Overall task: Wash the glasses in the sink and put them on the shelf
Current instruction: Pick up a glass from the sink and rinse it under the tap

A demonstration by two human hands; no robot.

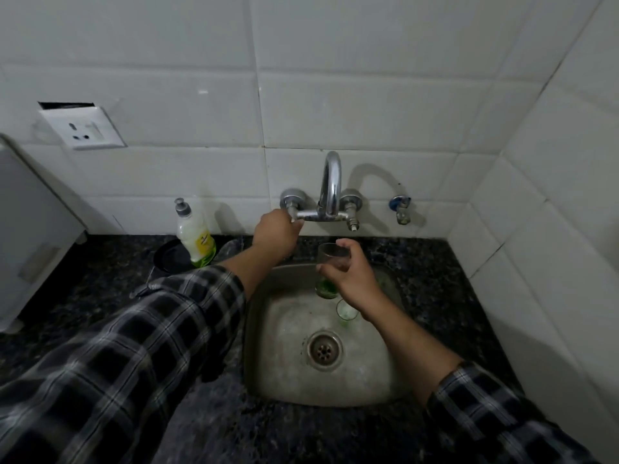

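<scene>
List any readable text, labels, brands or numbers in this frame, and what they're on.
Soap bottle: the yellow label has print, too blurred to read.
Socket: no text visible.
Tap: no marking visible.
Nothing in the frame is legible.

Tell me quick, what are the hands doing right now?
The left hand grips the left handle of the tap.
The right hand holds a glass.
</scene>
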